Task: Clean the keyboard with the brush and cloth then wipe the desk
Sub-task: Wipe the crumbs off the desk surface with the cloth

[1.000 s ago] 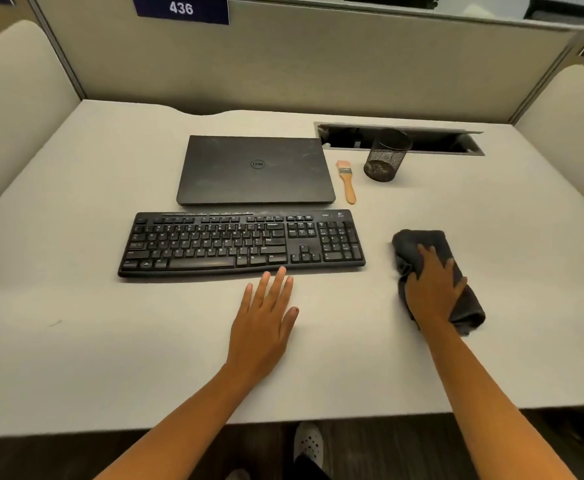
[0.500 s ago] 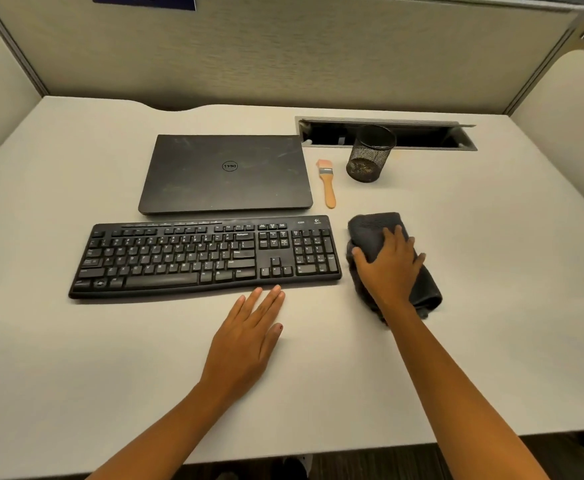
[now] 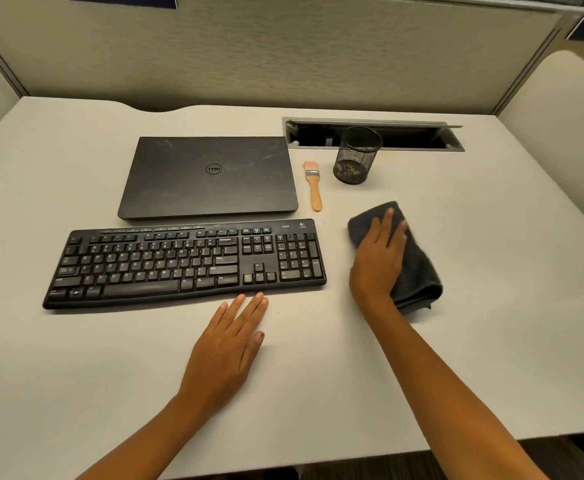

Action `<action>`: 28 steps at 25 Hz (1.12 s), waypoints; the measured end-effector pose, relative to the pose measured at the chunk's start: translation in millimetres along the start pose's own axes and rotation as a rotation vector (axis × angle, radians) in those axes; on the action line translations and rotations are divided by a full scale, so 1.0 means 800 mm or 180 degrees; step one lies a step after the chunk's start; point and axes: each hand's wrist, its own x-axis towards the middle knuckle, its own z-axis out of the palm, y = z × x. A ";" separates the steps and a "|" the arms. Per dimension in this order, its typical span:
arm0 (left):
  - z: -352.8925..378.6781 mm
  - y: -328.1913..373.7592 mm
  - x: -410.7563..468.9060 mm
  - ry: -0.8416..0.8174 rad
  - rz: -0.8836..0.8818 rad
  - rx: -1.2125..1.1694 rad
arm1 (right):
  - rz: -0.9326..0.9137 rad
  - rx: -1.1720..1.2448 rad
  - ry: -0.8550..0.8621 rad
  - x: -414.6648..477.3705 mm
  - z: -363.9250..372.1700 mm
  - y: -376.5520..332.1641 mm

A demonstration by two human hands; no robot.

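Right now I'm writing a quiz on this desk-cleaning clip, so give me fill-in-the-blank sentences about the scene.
1. The right hand presses flat on the dark ____.
2. The wooden-handled ____ lies between the closed laptop and the mesh cup.
3. The left hand lies flat on the desk, fingertips by the front edge of the ____.
Missing words: cloth; brush; keyboard.

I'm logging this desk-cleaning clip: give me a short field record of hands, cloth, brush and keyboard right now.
left hand: flat on the desk, fingertips near the front edge of the keyboard
right hand: fingers straight, pressing on the cloth
cloth: dark, folded, right of the keyboard
brush: lying untouched between the laptop and mesh cup
keyboard: black, in front of the closed laptop
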 end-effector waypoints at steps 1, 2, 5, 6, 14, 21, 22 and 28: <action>0.000 0.000 0.000 -0.0004 -0.0004 0.0006 | -0.0072 0.0021 -0.0274 -0.005 0.006 -0.003; 0.000 0.000 0.000 -0.0005 -0.0010 0.0016 | -0.0091 0.0143 -0.0514 -0.007 0.009 -0.006; -0.001 0.000 0.000 0.0004 -0.0008 0.0021 | 0.0041 0.0749 -0.0881 0.006 -0.004 -0.008; -0.001 0.000 0.000 -0.0003 -0.0002 0.0026 | 0.0022 0.0828 -0.0834 0.012 -0.009 -0.004; -0.001 0.001 -0.001 0.0004 -0.0008 0.0045 | -0.0140 0.0109 -0.0675 0.019 0.028 0.009; -0.001 0.000 0.000 -0.0029 -0.0011 0.0042 | -0.0082 0.0135 -0.0723 0.033 0.025 0.004; -0.001 0.000 0.000 -0.0038 -0.0009 0.0039 | -0.0037 0.0259 -0.0600 0.036 0.021 0.002; -0.002 0.001 0.000 -0.0090 -0.0039 0.0026 | -0.0599 0.1427 0.0669 0.097 0.011 -0.047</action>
